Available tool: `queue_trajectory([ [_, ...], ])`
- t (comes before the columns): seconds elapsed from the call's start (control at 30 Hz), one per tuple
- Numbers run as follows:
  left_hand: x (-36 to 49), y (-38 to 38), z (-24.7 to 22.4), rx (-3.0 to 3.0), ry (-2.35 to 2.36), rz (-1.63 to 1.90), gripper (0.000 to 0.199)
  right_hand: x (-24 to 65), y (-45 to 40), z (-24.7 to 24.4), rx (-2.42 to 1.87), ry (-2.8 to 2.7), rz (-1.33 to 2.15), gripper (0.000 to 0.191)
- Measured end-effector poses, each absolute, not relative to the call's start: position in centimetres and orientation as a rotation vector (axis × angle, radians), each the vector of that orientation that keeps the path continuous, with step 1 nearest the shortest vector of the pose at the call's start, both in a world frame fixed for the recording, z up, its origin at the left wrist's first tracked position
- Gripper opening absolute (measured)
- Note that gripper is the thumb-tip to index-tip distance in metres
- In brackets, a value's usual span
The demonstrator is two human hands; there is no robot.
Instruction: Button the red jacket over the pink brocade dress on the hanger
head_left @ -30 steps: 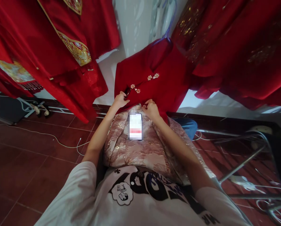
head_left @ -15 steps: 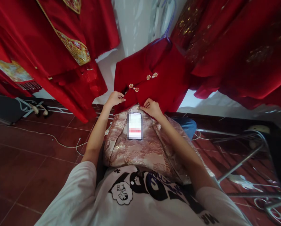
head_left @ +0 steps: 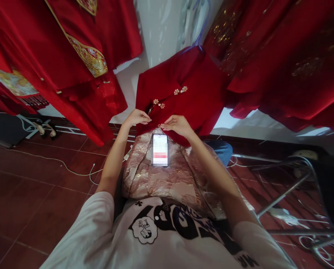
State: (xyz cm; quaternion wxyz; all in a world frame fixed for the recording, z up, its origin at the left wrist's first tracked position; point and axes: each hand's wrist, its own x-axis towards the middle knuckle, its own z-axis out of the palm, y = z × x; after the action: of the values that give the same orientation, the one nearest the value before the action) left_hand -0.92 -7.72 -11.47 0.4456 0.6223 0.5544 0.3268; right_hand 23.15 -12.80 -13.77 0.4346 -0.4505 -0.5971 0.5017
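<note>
A red jacket (head_left: 200,93) hangs from a blue hanger (head_left: 195,46) and its lower part reaches my lap. Pearly flower-shaped clasps (head_left: 181,90) sit on its front, with another pair of flower clasps (head_left: 159,104) lower down. My left hand (head_left: 139,117) is closed, fingertips pinching the jacket's front edge. My right hand (head_left: 177,124) is also closed, thumb and fingers together at the lower front. A small gold-coloured clasp (head_left: 159,126) shows at its fingertips. Just below my hands, a lit phone (head_left: 160,149) lies on pink brocade cloth (head_left: 167,183) across my lap.
Red embroidered garments (head_left: 80,86) hang at the left and more red garments (head_left: 273,74) at the right. A metal-framed chair (head_left: 290,190) stands at the right. A white cable (head_left: 63,164) runs over the tiled floor (head_left: 29,194). Shoes (head_left: 45,130) rest at the far left.
My right hand has shifted slightly left, bringing its fingertips and the small clasp closer to my left hand. My left hand has moved slightly right. The phone stays in place.
</note>
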Motion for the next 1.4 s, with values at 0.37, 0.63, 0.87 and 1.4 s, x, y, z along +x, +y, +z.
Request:
queue_trajectory([
  [0.37, -0.3, -7.4, -12.0, 1.688, 1.357, 0.791, 0.015, 18.4, -9.4, -15.0, -1.375, -1.666, 0.78, 0.016],
  [0.63, -0.4, -6.6, -12.8, 1.772, 1.338, 0.822, 0.015, 18.2, -10.5, -14.2, -1.529, -1.754, 0.604, 0.008],
  [0.87, 0.0, -6.5, -13.4, 1.86, 1.424, 0.874, 0.018, 17.7, -10.7, -14.0, -1.597, -1.762, 0.583, 0.005],
  [1.4, -0.1, -7.1, -13.3, 2.545, 1.385, 0.694, 0.019, 21.1, -11.3, -13.4, -1.544, -1.806, 0.601, 0.005],
])
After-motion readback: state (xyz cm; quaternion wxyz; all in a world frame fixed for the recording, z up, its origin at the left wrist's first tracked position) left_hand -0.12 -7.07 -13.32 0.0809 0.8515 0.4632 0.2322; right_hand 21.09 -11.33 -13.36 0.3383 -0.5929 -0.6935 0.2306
